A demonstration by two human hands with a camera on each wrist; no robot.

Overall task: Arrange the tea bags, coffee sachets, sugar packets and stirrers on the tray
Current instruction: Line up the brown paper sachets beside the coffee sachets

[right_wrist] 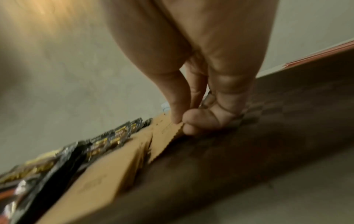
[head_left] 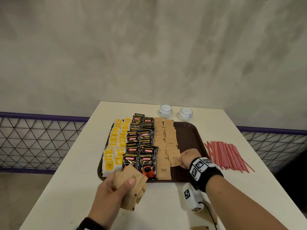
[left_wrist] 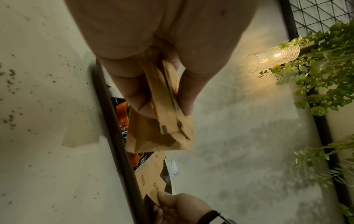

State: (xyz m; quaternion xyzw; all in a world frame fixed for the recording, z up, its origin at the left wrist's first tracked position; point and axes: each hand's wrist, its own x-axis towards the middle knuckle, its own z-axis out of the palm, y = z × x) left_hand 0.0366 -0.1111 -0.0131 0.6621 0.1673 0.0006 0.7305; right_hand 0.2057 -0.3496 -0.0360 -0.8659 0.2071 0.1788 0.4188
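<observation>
On the brown tray, right hand pinched one sugar packet beside the sugar column, left hand gripped a spare stack over the tabletop; sugar step underway, stirrers likely next.

Both forearms are bare, no sleeves. The right hand is bare, no rings visible. Right wrist carries a black band with several white square tags printed with black coded markers. Below it hangs a white camera housing bearing one more black coded marker, with a thin black cable running out of it. The left hand is bare, thumbnail unpainted. Left wrist shows a dark band at the frame edge, with a small white part beside it
</observation>
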